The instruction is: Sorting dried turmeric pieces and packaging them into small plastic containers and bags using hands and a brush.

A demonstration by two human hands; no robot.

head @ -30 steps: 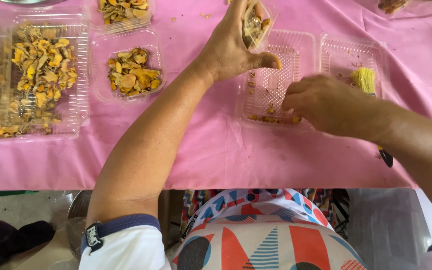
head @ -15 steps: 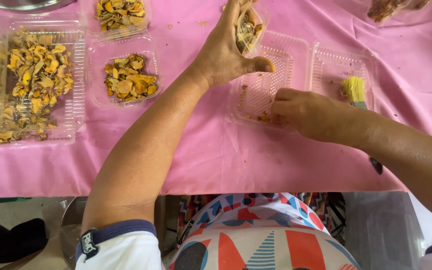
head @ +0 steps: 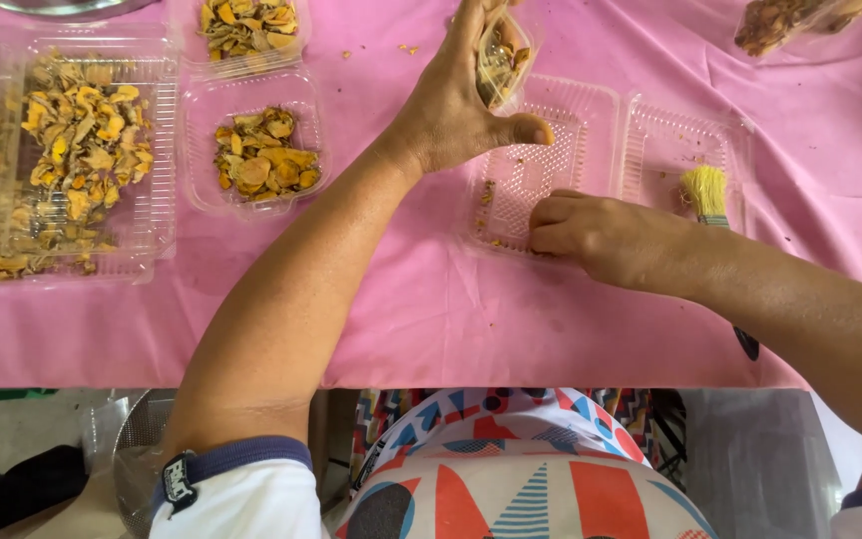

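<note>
My left hand point(head: 456, 100) grips a small clear bag point(head: 503, 55) of dried yellow-brown slices, held upright over the far edge of an open clear hinged tray point(head: 591, 110). My right hand point(head: 601, 238) rests at that tray's near left corner, fingers curled together over a few crumbs on its ribbed floor; whether it pinches any is hidden. A small brush with pale yellow bristles point(head: 705, 192) lies in the tray's right half, its dark handle running under my right forearm.
A small clear tray of orange-brown slices point(head: 256, 160) sits left of my left arm, another behind it point(head: 246, 25). A large clear box of dried pieces point(head: 72, 150) fills the left. A bag of brown pieces point(head: 780, 25) lies far right. Pink cloth point(head: 401, 319) covers the table.
My right hand has slid left and nearer along the tray's front edge. My left hand stays up with the bag, barely moved.
</note>
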